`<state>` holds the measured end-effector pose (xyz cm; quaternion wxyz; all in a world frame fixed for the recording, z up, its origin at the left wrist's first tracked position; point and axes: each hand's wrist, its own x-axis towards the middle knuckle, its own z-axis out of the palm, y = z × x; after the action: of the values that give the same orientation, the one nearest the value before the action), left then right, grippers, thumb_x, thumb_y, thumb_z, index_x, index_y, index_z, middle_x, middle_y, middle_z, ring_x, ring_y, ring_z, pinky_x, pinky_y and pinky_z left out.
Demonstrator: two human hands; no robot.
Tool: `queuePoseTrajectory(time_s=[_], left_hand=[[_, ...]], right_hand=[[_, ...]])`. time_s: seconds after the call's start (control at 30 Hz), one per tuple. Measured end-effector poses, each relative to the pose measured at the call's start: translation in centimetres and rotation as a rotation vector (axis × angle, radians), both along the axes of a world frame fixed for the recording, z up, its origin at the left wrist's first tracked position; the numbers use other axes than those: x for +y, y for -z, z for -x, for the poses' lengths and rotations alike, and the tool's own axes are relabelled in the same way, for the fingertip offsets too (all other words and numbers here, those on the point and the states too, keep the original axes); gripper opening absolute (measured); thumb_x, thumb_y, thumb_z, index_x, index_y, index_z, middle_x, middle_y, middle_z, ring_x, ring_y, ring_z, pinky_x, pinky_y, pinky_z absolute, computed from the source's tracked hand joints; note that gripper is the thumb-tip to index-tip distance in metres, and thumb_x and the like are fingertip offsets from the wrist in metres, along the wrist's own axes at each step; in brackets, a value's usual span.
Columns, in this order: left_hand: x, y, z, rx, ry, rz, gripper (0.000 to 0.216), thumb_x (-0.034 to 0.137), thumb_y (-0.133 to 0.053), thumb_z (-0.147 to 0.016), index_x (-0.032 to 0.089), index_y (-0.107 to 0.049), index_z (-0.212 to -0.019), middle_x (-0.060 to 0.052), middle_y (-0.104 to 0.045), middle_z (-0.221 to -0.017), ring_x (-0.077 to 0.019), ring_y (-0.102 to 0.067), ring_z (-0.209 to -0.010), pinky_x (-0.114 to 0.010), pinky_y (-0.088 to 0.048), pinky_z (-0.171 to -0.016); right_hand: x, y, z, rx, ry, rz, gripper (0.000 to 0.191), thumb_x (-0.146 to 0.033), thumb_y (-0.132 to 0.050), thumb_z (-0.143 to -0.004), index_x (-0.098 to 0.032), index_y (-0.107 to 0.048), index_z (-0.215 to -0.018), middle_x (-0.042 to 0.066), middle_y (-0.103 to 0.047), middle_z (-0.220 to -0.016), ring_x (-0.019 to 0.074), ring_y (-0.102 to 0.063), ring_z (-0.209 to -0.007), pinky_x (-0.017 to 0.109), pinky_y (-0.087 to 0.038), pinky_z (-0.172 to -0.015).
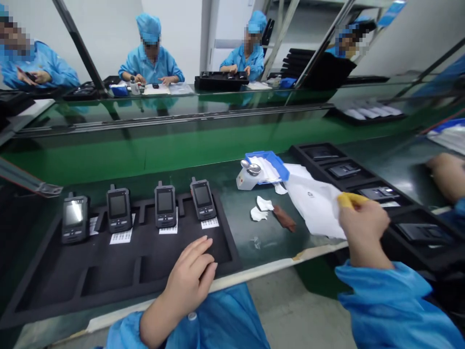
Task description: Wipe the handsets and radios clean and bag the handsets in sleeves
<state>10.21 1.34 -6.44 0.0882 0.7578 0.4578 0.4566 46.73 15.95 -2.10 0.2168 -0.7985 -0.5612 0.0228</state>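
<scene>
Perhaps the bag (315,206) could slip: our right hand (365,222) pinches only its right edge. Our left hand (189,280) looks empty, loosely open.

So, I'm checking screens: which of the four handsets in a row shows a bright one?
The leftmost handset: its screen looks bright, possibly from glare; the other three look dark.

A white, dark-marked sheet (311,201) lies between 2 black compartmented trays (228,233).
</scene>
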Motion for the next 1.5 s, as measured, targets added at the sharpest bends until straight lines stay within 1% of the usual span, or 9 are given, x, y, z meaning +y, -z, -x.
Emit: queuePoseTrajectory(time_s=[0.17,0.3,0.43,0.53,0.77,0.93,1.07,1.27,1.5], left_hand=[[0.3,-1.9,-0.6,-0.433,0.054,0.430,0.022,0.034,-0.054,-0.086,0.018,-0.067,-0.095,-0.014,-0.068,-0.113,-0.0242,-0.063,-0.106,-0.041,-0.050,-0.094],[1.2,-3.9,-0.7,-1.034,0.271,0.753,0.067,0.065,-0.060,-0.071,0.013,-0.062,-0.114,-0.018,-0.066,-0.116,-0.0313,-0.060,-0.111,-0.046,-0.046,-0.097],[1.2,-4.6,1.0,-1.425,-0.024,0.869,0.051,0.049,-0.079,-0.059,0.012,-0.069,-0.094,-0.013,-0.073,-0.098,-0.0293,-0.066,-0.097,-0.043,-0.050,-0.091],[0.9,-4.5,2.7,-1.507,-0.270,0.810,0.047,0.043,-0.084,-0.053,0.012,-0.070,-0.085,-0.009,-0.074,-0.086,-0.0239,-0.069,-0.083,-0.035,-0.054,-0.080],[0.7,-4.0,5.0,-1.374,-0.383,0.704,0.047,0.047,-0.083,-0.050,0.011,-0.070,-0.076,-0.008,-0.073,-0.071,-0.0195,-0.066,-0.063,-0.030,-0.053,-0.063],[0.1,-4.0,5.3,-1.291,-0.368,0.771,0.044,0.046,-0.086,-0.044,0.011,-0.068,-0.065,-0.006,-0.070,-0.061,-0.0162,-0.061,-0.053,-0.025,-0.048,-0.051],[-0.2,-4.6,5.5,-1.122,-0.311,0.809,0.049,0.059,-0.077,-0.053,0.012,-0.067,-0.063,-0.003,-0.065,-0.053,-0.0144,-0.056,-0.048,-0.023,-0.044,-0.046],[-0.2,-5.4,5.9,-1.092,-0.352,0.801,0.046,0.050,-0.084,-0.041,0.013,-0.070,-0.065,-0.003,-0.067,-0.057,-0.0151,-0.058,-0.051,-0.024,-0.046,-0.049],[-0.5,-5.7,6.2,-1.086,-0.408,0.753,0.040,0.046,-0.083,-0.043,0.013,-0.069,-0.061,-0.002,-0.064,-0.053,-0.0146,-0.055,-0.048,-0.024,-0.043,-0.046]], right_hand=[[-4.8,-3.5,9.4,0.083,-0.259,-0.613,0.024,-0.039,-0.051,-0.085,-0.022,-0.064,-0.096,0.011,-0.064,-0.087,0.0275,-0.062,-0.083,0.044,-0.047,-0.079],[-8.9,-2.8,18.6,0.017,-1.116,-0.648,0.018,-0.016,-0.048,-0.086,-0.021,-0.062,-0.097,0.006,-0.062,-0.075,0.0179,-0.057,-0.070,0.029,-0.047,-0.061],[-11.5,-0.5,24.0,-0.004,-1.398,-0.542,0.030,-0.011,-0.037,-0.089,-0.016,-0.064,-0.076,0.004,-0.054,-0.061,0.0160,-0.046,-0.059,0.028,-0.040,-0.054],[-12.7,1.0,25.5,-0.010,-1.409,-0.508,0.038,-0.008,-0.033,-0.089,-0.016,-0.061,-0.064,0.004,-0.052,-0.058,0.0159,-0.042,-0.057,0.029,-0.037,-0.053],[-12.9,1.3,24.9,0.163,-1.440,-0.307,0.025,-0.039,-0.052,-0.088,-0.019,-0.067,-0.093,0.002,-0.060,-0.069,0.0152,-0.052,-0.063,0.027,-0.044,-0.057],[-5.2,-2.3,24.1,0.248,-1.109,-0.259,0.022,-0.030,-0.054,-0.087,-0.021,-0.068,-0.102,0.006,-0.065,-0.083,0.0186,-0.060,-0.083,0.031,-0.049,-0.074],[2.9,-4.0,25.5,0.249,-0.744,0.077,0.026,-0.019,-0.057,-0.081,-0.017,-0.068,-0.104,0.012,-0.066,-0.105,0.0238,-0.056,-0.107,0.037,-0.041,-0.093],[8.0,-2.8,29.2,0.388,-0.761,0.339,0.013,-0.023,-0.071,-0.068,-0.015,-0.067,-0.058,0.002,-0.066,-0.058,0.0164,-0.061,-0.063,0.026,-0.047,-0.064],[5.3,-3.0,27.5,0.589,-0.877,0.281,0.008,-0.020,-0.062,-0.074,-0.016,-0.061,-0.067,0.005,-0.071,-0.072,0.0154,-0.064,-0.068,0.028,-0.051,-0.067]])
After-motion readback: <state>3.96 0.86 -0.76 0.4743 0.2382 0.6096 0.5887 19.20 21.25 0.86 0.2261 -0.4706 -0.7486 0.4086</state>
